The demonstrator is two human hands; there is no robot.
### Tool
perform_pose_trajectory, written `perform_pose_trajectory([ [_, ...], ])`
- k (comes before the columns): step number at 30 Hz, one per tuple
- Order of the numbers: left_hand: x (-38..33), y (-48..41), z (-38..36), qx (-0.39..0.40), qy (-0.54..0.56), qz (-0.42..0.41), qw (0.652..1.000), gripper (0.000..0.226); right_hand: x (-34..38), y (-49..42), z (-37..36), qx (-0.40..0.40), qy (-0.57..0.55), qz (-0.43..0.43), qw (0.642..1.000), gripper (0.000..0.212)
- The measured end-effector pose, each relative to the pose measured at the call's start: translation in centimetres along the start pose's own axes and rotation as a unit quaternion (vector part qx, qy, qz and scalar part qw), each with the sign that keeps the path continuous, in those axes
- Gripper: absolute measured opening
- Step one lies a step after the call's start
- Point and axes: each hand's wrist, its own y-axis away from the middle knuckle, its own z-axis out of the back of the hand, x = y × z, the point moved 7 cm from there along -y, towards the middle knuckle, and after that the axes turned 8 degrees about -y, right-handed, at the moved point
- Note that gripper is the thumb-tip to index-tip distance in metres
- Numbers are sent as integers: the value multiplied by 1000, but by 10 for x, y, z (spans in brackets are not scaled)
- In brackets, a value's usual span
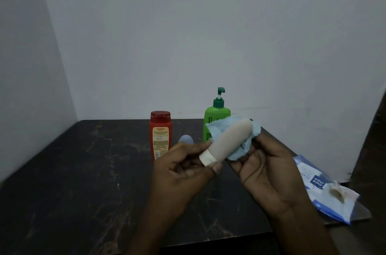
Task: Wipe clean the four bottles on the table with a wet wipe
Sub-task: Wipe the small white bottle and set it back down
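I held the beige bottle (227, 142) above the table (83, 171), tilted, its pale cap end pinched between the thumb and fingers of my left hand (183, 169). My right hand (265, 169) cupped the blue wet wipe (240, 151), fingers curled behind it, with the wipe bunched around the bottle's far end. Behind my hands the red bottle (160, 133) and the green pump bottle (217, 116) stood upright, with a small grey-blue bottle (186, 139) between them, mostly hidden. The wipes pack (321, 188) lay at the table's right edge.
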Motion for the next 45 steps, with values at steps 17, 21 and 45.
perform_pose_trajectory([
  [17, 23, 12, -30, -44, 300, 236, 923, 24, 7, 19, -17, -14, 374, 234, 897, 26],
  [21, 24, 15, -38, 3, 262, 240, 935, 11, 19, 18, -11, -65, 323, 286, 900, 26],
  [45, 17, 8, -27, 12, 207, 190, 960, 27, 25, 21, -10, -50, 326, 282, 901, 16],
])
